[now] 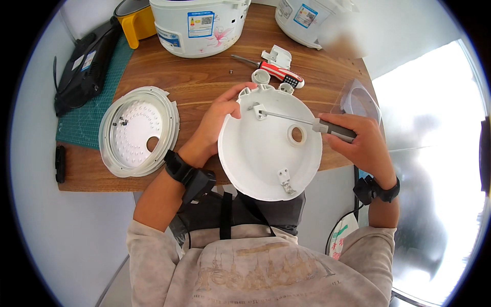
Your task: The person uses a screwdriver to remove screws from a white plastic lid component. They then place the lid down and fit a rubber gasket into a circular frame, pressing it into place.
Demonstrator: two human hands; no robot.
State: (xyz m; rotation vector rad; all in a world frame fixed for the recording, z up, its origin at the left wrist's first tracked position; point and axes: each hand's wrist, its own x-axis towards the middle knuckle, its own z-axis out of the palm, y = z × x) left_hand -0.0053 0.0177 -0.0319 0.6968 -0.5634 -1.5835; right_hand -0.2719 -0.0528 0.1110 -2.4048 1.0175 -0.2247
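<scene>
A round white plastic lid shell point(255, 158) is tilted toward me over the table's front edge. My left hand point(220, 116) grips its upper left rim, thumb inside and fingers behind. In my right hand point(358, 140) is a screwdriver point(335, 130) with a grey handle, its shaft lying across the shell. The tip meets a small white bracket point(260, 112) near the top of the shell. A ringed hole point(296, 135) sits right of the shell's middle, and a small white latch piece point(286, 181) is near its lower edge.
Left on the wooden table point(204, 77) lies a round inner lid plate point(138, 128). A red screwdriver point(279, 72) and white plastic part point(277, 56) lie beyond the shell. Behind stand a white rice cooker body point(204, 30), another white appliance point(302, 23) and a yellow-handled pot point(134, 23).
</scene>
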